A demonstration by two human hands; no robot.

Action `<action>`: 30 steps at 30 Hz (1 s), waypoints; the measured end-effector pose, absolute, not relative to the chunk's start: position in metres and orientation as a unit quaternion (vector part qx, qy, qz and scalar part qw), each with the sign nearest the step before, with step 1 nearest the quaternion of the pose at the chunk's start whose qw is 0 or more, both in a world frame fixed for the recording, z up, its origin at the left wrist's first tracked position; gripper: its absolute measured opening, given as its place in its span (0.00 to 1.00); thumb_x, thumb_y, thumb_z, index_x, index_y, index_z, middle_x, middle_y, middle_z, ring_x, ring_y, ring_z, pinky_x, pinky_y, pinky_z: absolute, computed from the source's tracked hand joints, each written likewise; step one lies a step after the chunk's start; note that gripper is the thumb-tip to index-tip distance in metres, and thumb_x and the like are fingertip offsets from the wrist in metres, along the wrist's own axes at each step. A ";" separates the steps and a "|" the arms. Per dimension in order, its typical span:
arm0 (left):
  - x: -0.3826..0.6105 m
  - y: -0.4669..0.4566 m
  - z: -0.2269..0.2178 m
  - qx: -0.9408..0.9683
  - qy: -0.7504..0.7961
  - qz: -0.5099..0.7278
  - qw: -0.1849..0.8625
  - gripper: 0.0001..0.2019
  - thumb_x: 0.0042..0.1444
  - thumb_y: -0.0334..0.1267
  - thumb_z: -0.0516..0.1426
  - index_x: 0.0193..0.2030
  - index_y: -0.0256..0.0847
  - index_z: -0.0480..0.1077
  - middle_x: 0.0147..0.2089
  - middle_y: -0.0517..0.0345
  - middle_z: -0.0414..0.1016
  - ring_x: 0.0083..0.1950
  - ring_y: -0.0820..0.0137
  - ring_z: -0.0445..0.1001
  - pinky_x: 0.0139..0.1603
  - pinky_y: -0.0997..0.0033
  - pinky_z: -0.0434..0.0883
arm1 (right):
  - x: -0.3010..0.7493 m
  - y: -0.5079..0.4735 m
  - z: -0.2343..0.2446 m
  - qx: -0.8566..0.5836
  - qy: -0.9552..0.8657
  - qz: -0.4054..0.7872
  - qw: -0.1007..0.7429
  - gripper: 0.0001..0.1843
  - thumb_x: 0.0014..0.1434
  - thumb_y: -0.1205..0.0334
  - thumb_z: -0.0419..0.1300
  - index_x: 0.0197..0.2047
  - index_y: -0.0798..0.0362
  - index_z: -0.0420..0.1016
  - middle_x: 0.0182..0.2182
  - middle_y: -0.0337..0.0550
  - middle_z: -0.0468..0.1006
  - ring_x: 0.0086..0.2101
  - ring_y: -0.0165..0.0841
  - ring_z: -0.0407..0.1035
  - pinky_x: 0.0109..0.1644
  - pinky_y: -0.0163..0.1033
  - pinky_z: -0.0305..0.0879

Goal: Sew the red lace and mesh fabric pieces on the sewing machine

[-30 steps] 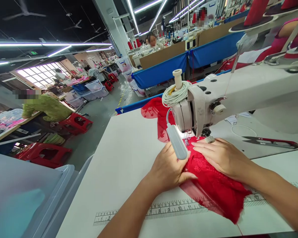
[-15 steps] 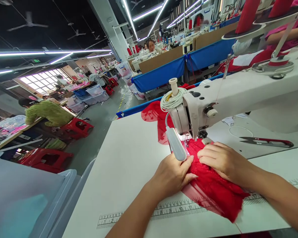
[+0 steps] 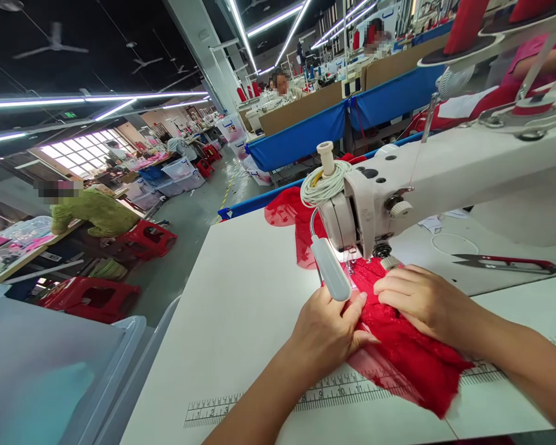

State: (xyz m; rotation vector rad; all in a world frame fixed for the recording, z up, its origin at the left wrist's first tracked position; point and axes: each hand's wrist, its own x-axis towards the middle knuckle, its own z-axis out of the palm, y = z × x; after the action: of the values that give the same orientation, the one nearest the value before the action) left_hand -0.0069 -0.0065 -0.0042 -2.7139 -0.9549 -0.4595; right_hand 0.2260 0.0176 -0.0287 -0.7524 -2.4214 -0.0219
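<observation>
Sheer red fabric (image 3: 412,352) slants lengthwise from the sewing machine (image 3: 449,176) toward lower right; left hand (image 3: 327,327) and right hand (image 3: 429,303) touch it, whether pinching I cannot tell.

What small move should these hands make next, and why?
Probably ease the red cloth a little farther under the sewing machine's head: the cloth reaches there, the left hand and right hand both touch it, and much lies on the near side.
</observation>
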 end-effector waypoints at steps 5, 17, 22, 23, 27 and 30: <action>-0.008 -0.005 -0.003 -0.928 -0.327 -0.143 0.104 0.33 0.68 0.58 0.39 0.58 0.33 0.69 0.47 0.39 0.76 0.39 0.60 0.73 0.36 0.62 0.71 | 0.227 0.018 -0.025 -0.281 -0.917 -0.009 0.284 0.19 0.53 0.80 0.47 0.36 0.50 0.72 0.38 0.43 0.78 0.37 0.36 0.68 0.40 0.43 0.63; -0.016 0.005 -0.004 -0.929 -0.333 -0.124 0.107 0.32 0.68 0.59 0.39 0.59 0.37 0.70 0.47 0.43 0.78 0.44 0.58 0.73 0.43 0.58 0.69 | 0.226 0.024 -0.023 -0.281 -0.919 -0.034 0.274 0.19 0.54 0.80 0.47 0.37 0.51 0.73 0.41 0.44 0.79 0.35 0.35 0.67 0.38 0.41 0.64; -0.016 0.009 -0.001 -0.925 -0.341 -0.131 0.104 0.29 0.69 0.57 0.41 0.54 0.39 0.73 0.49 0.47 0.78 0.45 0.59 0.72 0.47 0.57 0.69 | 0.223 0.024 -0.021 -0.288 -0.915 -0.044 0.279 0.18 0.54 0.81 0.46 0.35 0.52 0.72 0.40 0.43 0.79 0.33 0.33 0.65 0.35 0.39 0.61; -0.017 0.010 -0.001 -0.925 -0.344 -0.130 0.099 0.27 0.69 0.56 0.42 0.52 0.39 0.73 0.49 0.48 0.78 0.45 0.59 0.72 0.48 0.56 0.69 | 0.223 0.024 -0.021 -0.291 -0.915 -0.041 0.278 0.19 0.54 0.81 0.46 0.34 0.52 0.72 0.41 0.43 0.79 0.33 0.33 0.65 0.35 0.39 0.61; -0.021 0.015 0.001 -0.928 -0.343 -0.121 0.080 0.23 0.69 0.53 0.46 0.51 0.40 0.74 0.48 0.49 0.78 0.48 0.58 0.71 0.55 0.51 0.66 | 0.224 0.025 -0.017 -0.296 -0.913 -0.013 0.280 0.20 0.55 0.81 0.45 0.36 0.52 0.74 0.42 0.45 0.80 0.32 0.33 0.67 0.35 0.39 0.65; -0.022 0.017 0.001 -0.932 -0.330 -0.125 0.086 0.23 0.66 0.55 0.50 0.54 0.39 0.72 0.48 0.48 0.77 0.51 0.55 0.71 0.61 0.45 0.61 | 0.225 0.026 -0.019 -0.291 -0.911 0.001 0.293 0.20 0.57 0.80 0.45 0.38 0.52 0.75 0.43 0.46 0.80 0.35 0.34 0.71 0.37 0.40 0.70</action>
State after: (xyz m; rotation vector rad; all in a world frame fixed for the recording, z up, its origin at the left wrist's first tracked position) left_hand -0.0218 0.0174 0.0012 -2.7774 -0.9829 -0.3715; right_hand 0.2247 0.0258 -0.0185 -0.7748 -2.4268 0.0037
